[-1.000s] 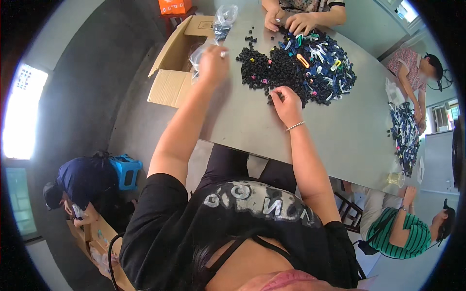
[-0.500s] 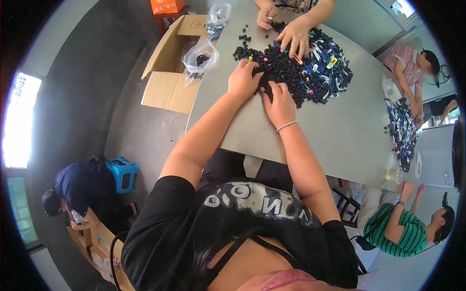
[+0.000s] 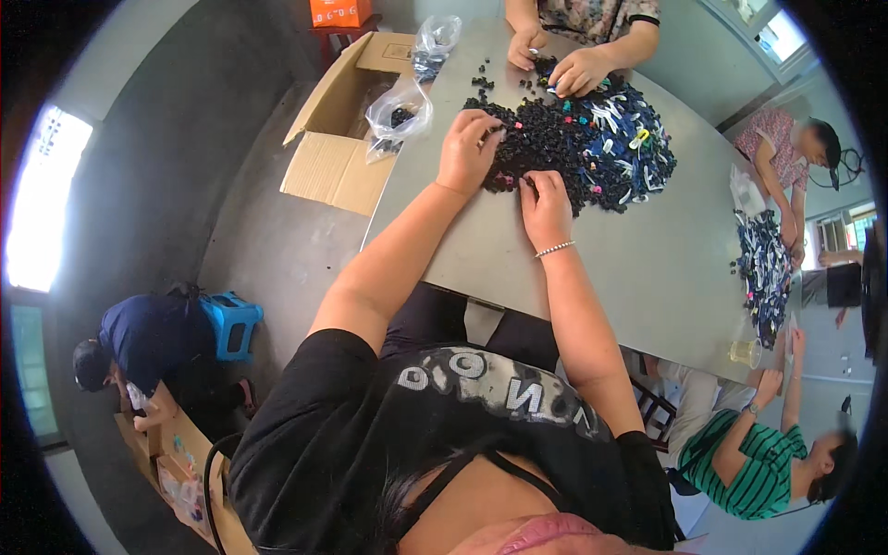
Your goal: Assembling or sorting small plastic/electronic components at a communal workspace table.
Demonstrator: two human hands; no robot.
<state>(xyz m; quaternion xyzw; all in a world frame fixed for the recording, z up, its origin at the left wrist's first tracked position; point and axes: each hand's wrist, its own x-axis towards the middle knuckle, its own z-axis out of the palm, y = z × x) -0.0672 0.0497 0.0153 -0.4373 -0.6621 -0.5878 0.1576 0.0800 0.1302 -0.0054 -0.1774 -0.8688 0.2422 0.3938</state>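
A heap of small black plastic pieces (image 3: pixel 541 139), apparently little clips, lies on the grey table (image 3: pixel 638 268). White, dark blue and a few bright-coloured clips (image 3: pixel 615 125) mix into its right side. At the left edge of the heap, my left hand (image 3: pixel 465 153) has its fingers bent toward the thumb; what they pinch is too small to name. My right hand (image 3: pixel 548 208) rests on the near edge with fingers curled in, and their tips are partly hidden among the pieces. Across the table, a co-worker's hands (image 3: pixel 581 72) work in the far side of the heap.
Left of the table stands an open cardboard box (image 3: pixel 338 171) with clear plastic bags (image 3: pixel 400 111) at its edge. Farther right are a second clip pile (image 3: pixel 763 268), a cup (image 3: pixel 745 352) and two seated people. A person bends beside a blue stool (image 3: pixel 233 324) at lower left.
My left hand has lifted slightly and its fingers have drawn together. My right hand has shifted a little right and nearer to me. The co-worker's hand no longer holds the orange clip over the heap.
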